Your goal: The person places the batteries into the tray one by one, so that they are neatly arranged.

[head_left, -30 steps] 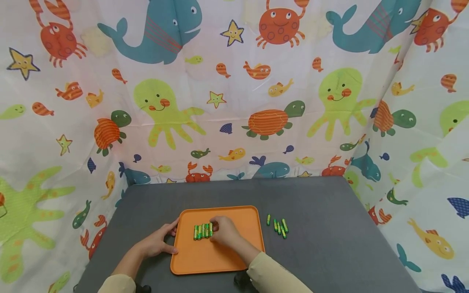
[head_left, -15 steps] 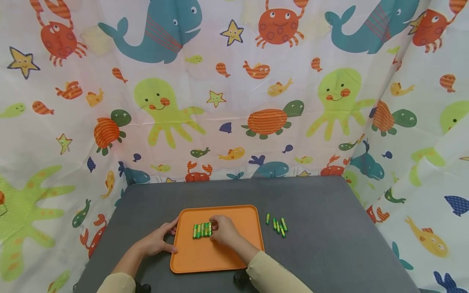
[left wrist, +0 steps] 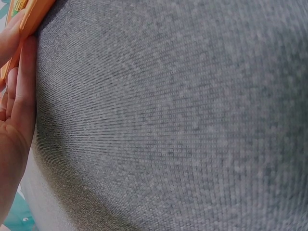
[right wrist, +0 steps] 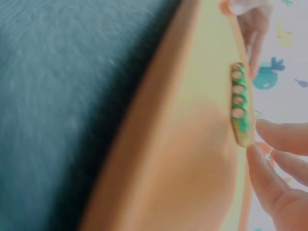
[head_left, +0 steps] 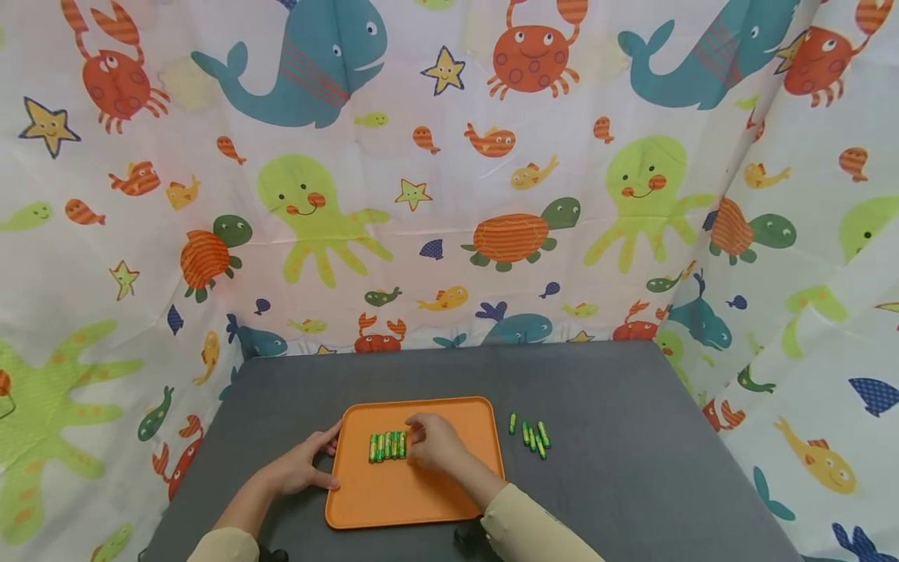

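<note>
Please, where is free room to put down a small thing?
Free: the near-left part of the orange tray, between the row of green sticks and its near rim; the grey table right of the loose green sticks, and between tray and curtain. Crowded: the row, beside the right hand, and the tray's left rim, at the left hand.

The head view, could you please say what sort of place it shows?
Probably a curtained-off tabletop workspace: sea-animal printed fabric hangs behind and beside a grey table bearing an orange tray.
</note>
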`<state>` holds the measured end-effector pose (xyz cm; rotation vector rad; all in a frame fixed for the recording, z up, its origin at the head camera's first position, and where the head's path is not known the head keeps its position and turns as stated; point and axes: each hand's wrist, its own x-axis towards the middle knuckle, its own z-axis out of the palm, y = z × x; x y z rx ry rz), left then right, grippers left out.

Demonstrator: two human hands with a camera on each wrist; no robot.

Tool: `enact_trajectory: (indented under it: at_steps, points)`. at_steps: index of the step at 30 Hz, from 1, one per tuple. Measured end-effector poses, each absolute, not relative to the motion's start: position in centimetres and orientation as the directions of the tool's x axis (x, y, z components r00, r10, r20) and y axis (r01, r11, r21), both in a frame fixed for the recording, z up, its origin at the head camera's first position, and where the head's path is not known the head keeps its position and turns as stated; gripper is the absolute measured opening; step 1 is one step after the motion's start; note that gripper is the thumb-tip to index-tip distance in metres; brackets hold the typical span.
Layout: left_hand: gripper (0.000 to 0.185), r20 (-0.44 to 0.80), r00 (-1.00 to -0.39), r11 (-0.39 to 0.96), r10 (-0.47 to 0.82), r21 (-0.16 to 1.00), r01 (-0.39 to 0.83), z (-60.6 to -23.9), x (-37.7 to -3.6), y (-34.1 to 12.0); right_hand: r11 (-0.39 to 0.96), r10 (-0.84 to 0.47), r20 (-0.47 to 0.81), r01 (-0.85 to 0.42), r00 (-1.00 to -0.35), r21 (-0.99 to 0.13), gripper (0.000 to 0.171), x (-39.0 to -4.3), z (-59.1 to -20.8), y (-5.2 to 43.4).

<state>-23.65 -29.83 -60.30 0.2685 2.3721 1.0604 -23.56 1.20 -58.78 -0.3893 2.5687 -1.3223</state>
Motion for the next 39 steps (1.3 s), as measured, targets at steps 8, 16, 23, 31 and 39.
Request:
enact_trajectory:
  at_steps: [8, 16, 23, 31, 39]
  points:
    - [0.116, -0.389, -0.847, 0.674, 0.363, 0.737, -0.05, -60.4, -23.7, -29.8, 0.48, -0.35, 0.006, -0.185, -0.937, -0.857, 0.049, -23.1, -56.6, 4.6]
    - [0.116, -0.379, -0.846, 0.676, 0.375, 0.737, -0.03, -60.6, -23.6, -30.1, 0.456, -0.248, 0.154, -0.255, -0.957, -0.853, 0.038, -22.5, -55.5, 9.3]
    - [0.116, -0.376, -0.846, 0.67, 0.378, 0.741, -0.03, -60.7, -23.6, -30.0, 0.476, -0.104, 0.173, -0.202, -0.979, -0.856, 0.044, -22.1, -56.1, 15.4]
    - [0.117, -0.381, -0.84, 0.669, 0.386, 0.743, -0.03, -60.7, -23.5, -29.9, 0.544, -0.09, 0.047, -0.089, -0.995, -0.835, 0.062, -21.3, -57.6, 22.7]
    - [0.117, -0.388, -0.843, 0.668, 0.371, 0.743, -0.048, -60.8, -23.6, -30.0, 0.614, -0.096, 0.009, -0.066, -0.995, -0.787, 0.074, -21.1, -59.4, 26.2]
